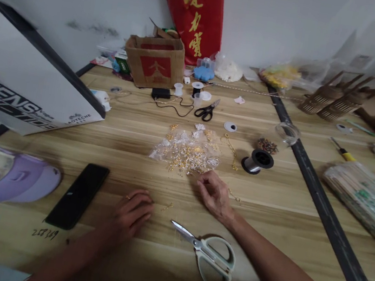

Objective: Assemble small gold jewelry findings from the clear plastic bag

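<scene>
My left hand rests on the wooden table with its fingers curled; a small gold piece shows at its fingertips. My right hand reaches toward a clear plastic bag of small gold findings, fingers pinched at the bag's near edge; what they hold is too small to name. A little gold part lies between the hands. Pale green scissors lie partly open just in front of my right forearm. A thin gold chain runs beside the bag.
A black phone and a purple helmet lie at left, beneath a white box. A wire spool, beads, a clear cup, black scissors, a cardboard box and a red bag stand farther back. Stick bundles lie right.
</scene>
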A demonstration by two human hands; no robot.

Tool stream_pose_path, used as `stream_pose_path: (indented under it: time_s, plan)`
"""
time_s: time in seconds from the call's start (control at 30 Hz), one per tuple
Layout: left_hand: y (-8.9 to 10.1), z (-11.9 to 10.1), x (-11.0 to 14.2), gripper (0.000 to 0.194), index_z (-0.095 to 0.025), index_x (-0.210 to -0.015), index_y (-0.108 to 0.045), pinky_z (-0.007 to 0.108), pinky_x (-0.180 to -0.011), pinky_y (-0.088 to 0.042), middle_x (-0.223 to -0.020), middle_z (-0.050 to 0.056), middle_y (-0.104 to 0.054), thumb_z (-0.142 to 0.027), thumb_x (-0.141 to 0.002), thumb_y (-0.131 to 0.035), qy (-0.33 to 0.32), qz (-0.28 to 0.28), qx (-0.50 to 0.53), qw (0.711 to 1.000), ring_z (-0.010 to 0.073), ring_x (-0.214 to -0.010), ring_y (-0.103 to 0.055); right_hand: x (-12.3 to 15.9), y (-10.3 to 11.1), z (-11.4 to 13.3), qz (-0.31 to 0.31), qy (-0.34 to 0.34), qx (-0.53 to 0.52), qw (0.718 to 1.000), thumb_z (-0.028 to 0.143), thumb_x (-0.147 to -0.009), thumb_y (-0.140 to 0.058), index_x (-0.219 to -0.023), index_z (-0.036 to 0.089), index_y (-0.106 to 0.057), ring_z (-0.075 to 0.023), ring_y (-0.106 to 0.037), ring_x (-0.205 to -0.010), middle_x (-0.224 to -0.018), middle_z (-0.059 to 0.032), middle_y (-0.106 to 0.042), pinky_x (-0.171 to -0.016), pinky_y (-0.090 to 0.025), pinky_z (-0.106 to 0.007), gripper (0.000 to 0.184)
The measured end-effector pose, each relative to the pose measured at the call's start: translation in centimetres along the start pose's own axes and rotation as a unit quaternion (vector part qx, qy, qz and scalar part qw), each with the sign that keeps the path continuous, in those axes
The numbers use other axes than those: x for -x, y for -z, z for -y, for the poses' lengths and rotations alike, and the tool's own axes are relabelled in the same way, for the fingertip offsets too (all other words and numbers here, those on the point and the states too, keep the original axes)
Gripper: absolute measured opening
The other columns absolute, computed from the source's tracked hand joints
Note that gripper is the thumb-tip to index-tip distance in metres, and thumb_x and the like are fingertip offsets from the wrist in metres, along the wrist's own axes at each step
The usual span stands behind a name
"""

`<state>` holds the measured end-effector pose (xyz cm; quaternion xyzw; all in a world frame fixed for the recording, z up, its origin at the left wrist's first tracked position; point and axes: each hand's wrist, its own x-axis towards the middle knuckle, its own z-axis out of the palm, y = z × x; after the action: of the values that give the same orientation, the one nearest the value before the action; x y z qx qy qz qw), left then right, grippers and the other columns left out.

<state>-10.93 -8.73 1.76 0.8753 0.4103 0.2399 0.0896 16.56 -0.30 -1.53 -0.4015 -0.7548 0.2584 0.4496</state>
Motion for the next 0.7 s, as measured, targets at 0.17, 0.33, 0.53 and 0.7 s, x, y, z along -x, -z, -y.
stream_pose_path:
  time_s: [0.17,0.33,0.53,0.7]
  plan:
    - [-1.5,-0.2,-1.9,0.011,-0.016,-0.091,-0.063,0.034,-0.086,-0.045,-0.086,0.004,-0.061,-0.016,-0.091,-0.051,0.033,0.051,0.026,0.998,0.0168,-0.086,-0.053,0.0,0.0,0.1,0.004,0.001,0.009,1.0,0.021,-0.091,-0.05,-0.082,0.02,-0.055,-0.0151,-0.055,-0.068,-0.075,-0.0027,-0.058,-0.062,-0.043,-0.026,0.01]
    - [-2.0,-0.1,-3.8,0.015,-0.016,-0.083,-0.062,0.032,-0.079,-0.043,-0.082,0.004,-0.061,-0.017,-0.092,-0.05,0.005,0.097,0.015,0.995,0.0178,-0.083,-0.052,-0.2,0.1,0.3,-0.001,0.006,0.018,1.0,0.022,-0.091,-0.05,-0.082,0.02,-0.054,-0.014,-0.053,-0.065,-0.073,-0.0018,-0.056,-0.06,-0.042,-0.025,0.01]
    - [-1.9,-0.2,-6.5,0.007,-0.017,-0.077,-0.062,0.033,-0.082,-0.042,-0.082,0.003,-0.063,-0.014,-0.083,-0.059,0.02,0.175,0.01,0.984,0.0191,-0.085,-0.054,-0.2,0.1,0.3,0.001,0.01,0.017,1.0,0.02,-0.091,-0.049,-0.081,0.02,-0.052,-0.0136,-0.052,-0.065,-0.072,-0.0013,-0.054,-0.06,-0.041,-0.025,0.01]
    - [-2.5,-0.3,-6.9,0.008,-0.016,-0.076,-0.06,0.034,-0.083,-0.042,-0.081,0.003,-0.063,-0.018,-0.083,-0.06,0.031,0.195,-0.004,0.98,0.0196,-0.083,-0.056,-0.1,0.0,0.0,0.003,0.009,0.018,1.0,0.021,-0.091,-0.049,-0.08,0.02,-0.052,-0.0138,-0.051,-0.066,-0.072,-0.0015,-0.054,-0.06,-0.041,-0.025,0.011]
